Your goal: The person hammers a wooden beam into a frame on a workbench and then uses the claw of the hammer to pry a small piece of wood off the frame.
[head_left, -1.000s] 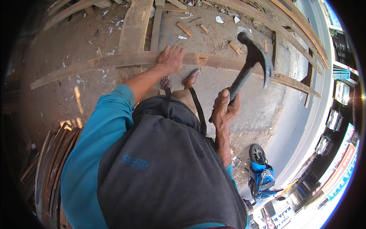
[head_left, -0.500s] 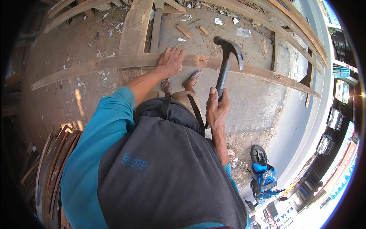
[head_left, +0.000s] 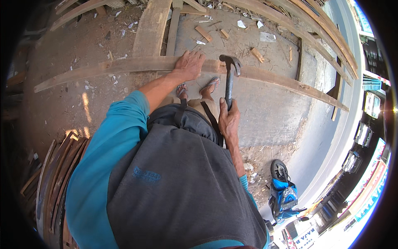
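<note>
A long wooden plank [head_left: 137, 64] stretches from left to right in front of me. My left hand [head_left: 190, 65] grips it near the middle, with its fingers over the far edge. In my right hand [head_left: 229, 121] is a claw hammer [head_left: 229, 85], its dark handle wrapped by closed fingers. The hammer's head is over the plank, just right of my left hand; whether it touches the wood I cannot tell. My sandalled feet [head_left: 211, 85] show on the near side of the plank.
A wide board [head_left: 151, 29] runs away from me beyond the plank. Long timbers [head_left: 286, 25] lie at the far right, with wood scraps [head_left: 203, 34] on the ground. Stacked boards [head_left: 58, 178] stand at lower left. A blue motorbike [head_left: 286, 193] is parked at lower right, beside the road.
My right hand has brought the hammer left and its head down toward the plank. A wood piece beyond the plank, formerly behind the hammer head, now shows. My left hand keeps its place on the plank.
</note>
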A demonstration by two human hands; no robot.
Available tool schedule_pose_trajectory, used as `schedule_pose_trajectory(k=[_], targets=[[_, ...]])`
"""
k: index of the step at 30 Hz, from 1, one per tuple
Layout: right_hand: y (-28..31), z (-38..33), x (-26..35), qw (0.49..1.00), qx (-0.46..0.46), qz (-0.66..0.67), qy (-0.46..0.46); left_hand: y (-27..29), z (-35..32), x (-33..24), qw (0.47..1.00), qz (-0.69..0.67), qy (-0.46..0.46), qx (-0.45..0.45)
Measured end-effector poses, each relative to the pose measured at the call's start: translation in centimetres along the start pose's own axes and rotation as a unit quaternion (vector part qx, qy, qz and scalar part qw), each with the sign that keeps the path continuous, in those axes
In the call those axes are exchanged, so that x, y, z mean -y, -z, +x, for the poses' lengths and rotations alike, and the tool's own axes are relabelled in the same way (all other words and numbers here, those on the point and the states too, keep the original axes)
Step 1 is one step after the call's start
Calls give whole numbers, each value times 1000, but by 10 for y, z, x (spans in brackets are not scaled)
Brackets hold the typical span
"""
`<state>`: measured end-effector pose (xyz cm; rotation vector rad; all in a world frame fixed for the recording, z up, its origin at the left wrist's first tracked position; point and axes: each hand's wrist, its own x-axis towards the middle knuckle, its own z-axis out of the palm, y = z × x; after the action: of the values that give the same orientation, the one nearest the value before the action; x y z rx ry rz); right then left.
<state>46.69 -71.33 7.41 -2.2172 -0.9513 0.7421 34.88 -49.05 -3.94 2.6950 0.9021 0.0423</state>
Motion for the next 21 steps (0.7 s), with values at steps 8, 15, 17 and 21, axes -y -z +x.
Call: schedule_pose_trajectory(k=[8,15,17,21], targets=[[21,16,23,868,-158,319,346,-2,-5,0,998,-10,-12,-59],[-19,20,-30,996,30,70,-43,0,-5,-1,999,-27,-14,-16],[7,10,5,952,31,284,-110,2,-9,-2,1000,-23,-15,5],[62,27,36,917,29,397,-16,13,-3,-4,998,-26,9,57]])
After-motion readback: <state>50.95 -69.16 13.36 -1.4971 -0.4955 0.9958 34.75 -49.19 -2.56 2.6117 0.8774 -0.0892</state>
